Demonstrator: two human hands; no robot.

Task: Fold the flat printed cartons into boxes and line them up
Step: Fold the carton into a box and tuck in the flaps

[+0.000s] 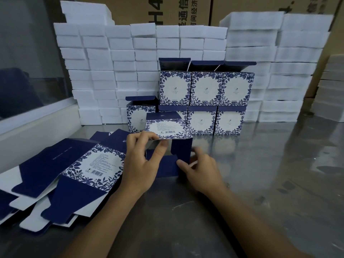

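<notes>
A half-opened blue-and-white floral carton point(168, 127) stands on the steel table in front of me. My left hand point(141, 164) pinches the near edge of its barcode panel between thumb and fingers. My right hand point(201, 168) presses on its dark blue side wall and lower flap point(167, 166). To the left lies a fanned pile of flat cartons point(74, 174), printed side up on top. Behind stand several folded boxes point(204, 101) in two rows, stacked, lids open.
Tall stacks of white foam blocks point(115, 71) line the back, with more at the right point(290, 71). Brown shipping cartons point(186, 10) rise behind them. A white ledge point(37, 125) runs along the left. The steel table point(270, 174) stretches to the right.
</notes>
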